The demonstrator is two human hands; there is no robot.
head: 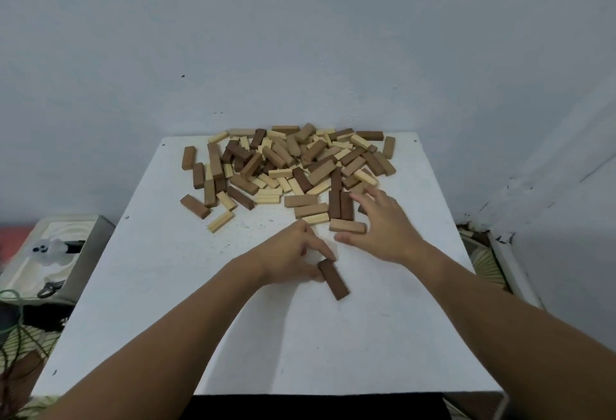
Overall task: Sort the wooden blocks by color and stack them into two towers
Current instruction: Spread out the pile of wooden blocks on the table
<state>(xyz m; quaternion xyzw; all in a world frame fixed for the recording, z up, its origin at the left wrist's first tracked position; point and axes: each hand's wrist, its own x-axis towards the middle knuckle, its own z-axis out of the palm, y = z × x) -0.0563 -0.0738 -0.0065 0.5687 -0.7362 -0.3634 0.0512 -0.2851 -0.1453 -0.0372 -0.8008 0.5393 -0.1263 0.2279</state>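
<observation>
- Dark-brown block [333, 279] lies flat near the middle of the white table [166, 303], the left hand [293, 256] pinching its far end.
- The right hand [383, 226] hovers with fingers spread and relaxed, holding nothing, over a tan block [347, 226] at the pile's near edge.
- The unsorted pile [286, 166] crowds the table's far edge.
- Risk: the spread fingers could knock neighbouring blocks, and mid-brown shades might be sorted wrongly.
</observation>
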